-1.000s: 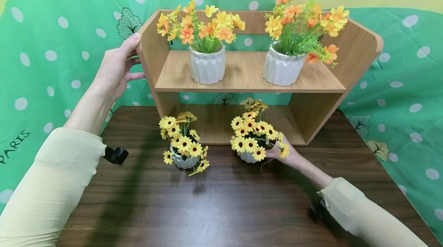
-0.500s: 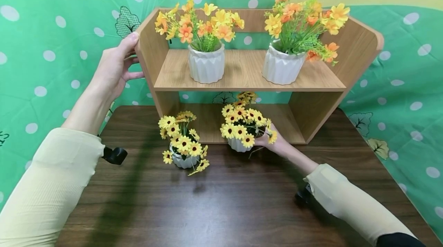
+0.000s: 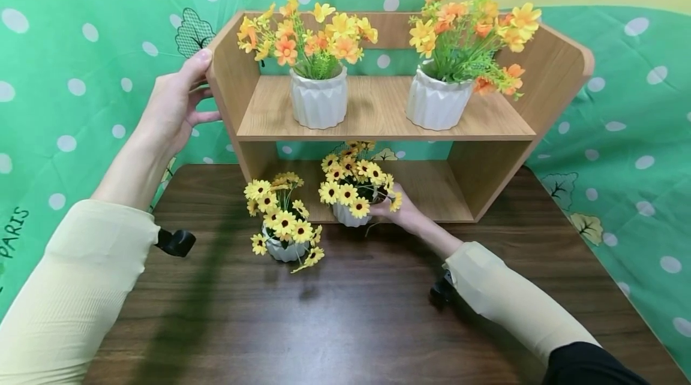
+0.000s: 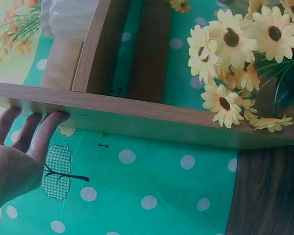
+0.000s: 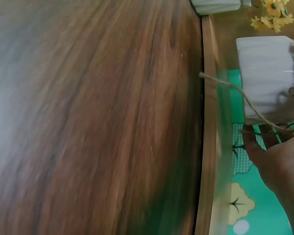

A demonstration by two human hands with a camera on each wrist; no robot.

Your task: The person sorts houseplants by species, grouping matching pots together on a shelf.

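Note:
In the head view my right hand [image 3: 391, 204] grips a white flowerpot [image 3: 352, 215] of yellow daisies [image 3: 351, 184] at the lower compartment's front edge. Fingers and twine [image 5: 235, 88] lie against this pot [image 5: 267, 73] in the right wrist view; whether it touches the board I cannot tell. My left hand [image 3: 175, 103] rests against the left side panel of the wooden shelf [image 3: 385, 106], its fingers [image 4: 48, 132] touching the panel's outer face. A second white pot of yellow daisies [image 3: 283, 223] stands on the table, left of the held one.
Two white pots with orange and yellow flowers, a left one [image 3: 318, 100] and a right one [image 3: 438, 100], stand on the upper board. Dark wooden table [image 3: 335, 325] lies in front. A green dotted cloth [image 3: 637, 133] hangs behind.
My right hand has carried its daisy pot leftward and a little toward the shelf, closer to the other daisy pot. The left hand stays at the side panel.

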